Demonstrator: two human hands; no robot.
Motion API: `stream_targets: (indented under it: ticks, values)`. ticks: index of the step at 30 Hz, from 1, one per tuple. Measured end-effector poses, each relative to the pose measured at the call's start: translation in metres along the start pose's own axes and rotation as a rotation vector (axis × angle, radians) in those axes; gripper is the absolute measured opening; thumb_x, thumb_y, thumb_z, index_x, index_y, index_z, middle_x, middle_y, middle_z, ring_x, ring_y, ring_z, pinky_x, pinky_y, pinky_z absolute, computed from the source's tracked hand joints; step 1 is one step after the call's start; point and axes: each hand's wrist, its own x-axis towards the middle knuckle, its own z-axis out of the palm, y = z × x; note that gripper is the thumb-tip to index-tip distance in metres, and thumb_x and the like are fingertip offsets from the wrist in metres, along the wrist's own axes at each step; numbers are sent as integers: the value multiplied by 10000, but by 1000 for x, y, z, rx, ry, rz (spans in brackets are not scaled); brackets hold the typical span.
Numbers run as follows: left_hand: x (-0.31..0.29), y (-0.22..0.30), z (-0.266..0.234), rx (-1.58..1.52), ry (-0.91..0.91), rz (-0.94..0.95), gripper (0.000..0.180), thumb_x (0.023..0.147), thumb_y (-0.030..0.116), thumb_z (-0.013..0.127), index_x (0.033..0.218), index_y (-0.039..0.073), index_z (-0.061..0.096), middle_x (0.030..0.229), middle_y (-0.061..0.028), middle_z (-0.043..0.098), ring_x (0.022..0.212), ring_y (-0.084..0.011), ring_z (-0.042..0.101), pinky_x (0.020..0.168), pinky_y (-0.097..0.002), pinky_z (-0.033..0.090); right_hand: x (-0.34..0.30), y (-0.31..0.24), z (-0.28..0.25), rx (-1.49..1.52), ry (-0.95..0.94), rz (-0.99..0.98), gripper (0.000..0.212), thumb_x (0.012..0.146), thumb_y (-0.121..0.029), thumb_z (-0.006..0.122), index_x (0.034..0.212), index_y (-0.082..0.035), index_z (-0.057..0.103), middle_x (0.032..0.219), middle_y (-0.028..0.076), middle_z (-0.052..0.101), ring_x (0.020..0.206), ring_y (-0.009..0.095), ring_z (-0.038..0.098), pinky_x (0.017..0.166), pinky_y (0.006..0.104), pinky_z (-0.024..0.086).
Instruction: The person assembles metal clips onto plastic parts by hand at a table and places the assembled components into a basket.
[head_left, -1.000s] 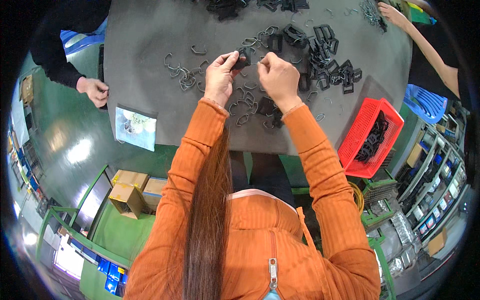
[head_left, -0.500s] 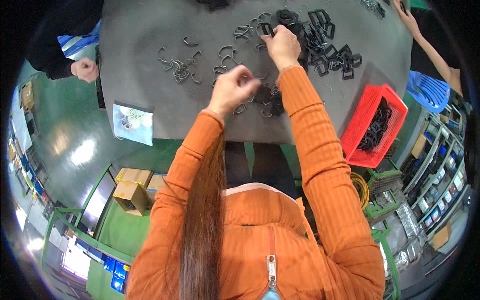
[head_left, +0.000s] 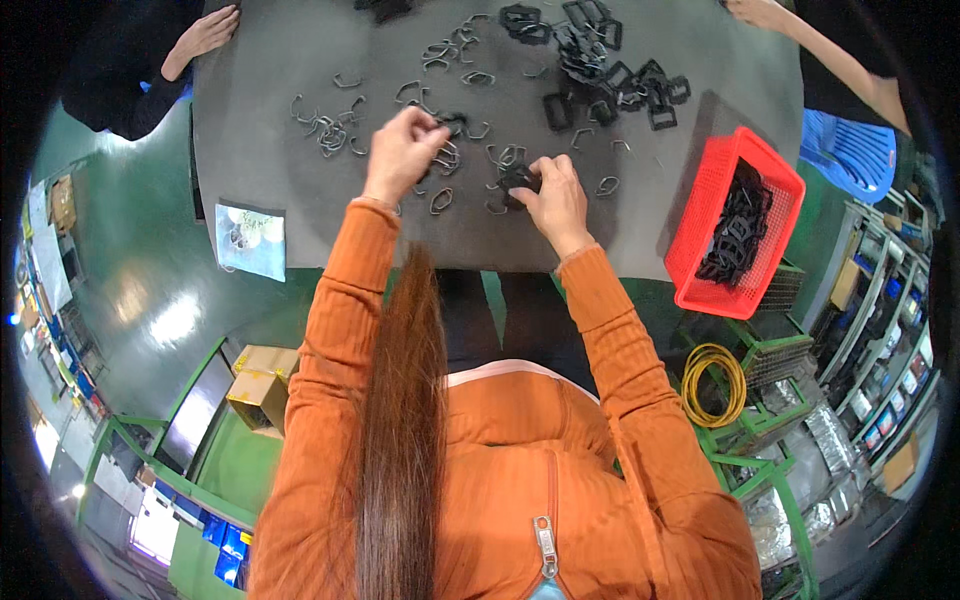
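**Between two hands, a scatter of wire clips**

At the near middle of the dark grey tabletop (head_left: pixel 260 150), the person's left hand (head_left: pixel 403 152) is bunched with its fingers drawn together over a bent wire clip (head_left: pixel 447 158). It seems pinched at the fingertips, though the knuckles hide the actual contact. The right hand (head_left: pixel 556 198) lies lower and to the right, fingers curled shut around a small black plastic buckle (head_left: pixel 515 178) that shows just past its fingertips on the left side. The two held pieces are near each other but apart, the clip up and to the left of the buckle, with loose clips lying between. The clip's long axis cannot be read under the fingers.

More wire clips (head_left: pixel 325 135) lie in a loose cluster to the left of the left hand, and others trail up toward the far edge. A heap of black buckles (head_left: pixel 610 70) sits beyond the right hand, well apart from it. A red plastic basket (head_left: pixel 715 190) holding more black parts hangs off the tabletop's right edge, nearer the right hand. A small clear bag (head_left: pixel 248 240) rests at the left near corner.

Other people's hands reach in at the far left (head_left: pixel 203 35) and far right (head_left: pixel 765 12) corners. Below are a green floor, cardboard boxes (head_left: pixel 262 385) and a coil of yellow hose (head_left: pixel 712 385).
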Motion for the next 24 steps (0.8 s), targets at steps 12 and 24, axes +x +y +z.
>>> stream_targets:
  ticks: [12, 24]
  values:
    - [-70, 238, 216, -341, -231, 405, 379, 749, 290, 703, 992, 30, 574, 977, -181, 603, 919, -369, 589, 819, -419, 474, -80, 234, -189, 411, 507, 410, 376, 728, -195, 769, 995, -1, 588, 888, 99, 640, 785, 178, 585, 731, 305, 467]
    - [-93, 44, 156, 401, 338, 205, 528, 741, 194, 705, 1206, 73, 487, 1154, -149, 475, 1077, -324, 447, 886, -428, 391, 28, 48, -35, 30, 376, -18, 308, 760, -345, 697, 860, -68, 609, 910, 101, 586, 911, 291, 576, 761, 419, 464]
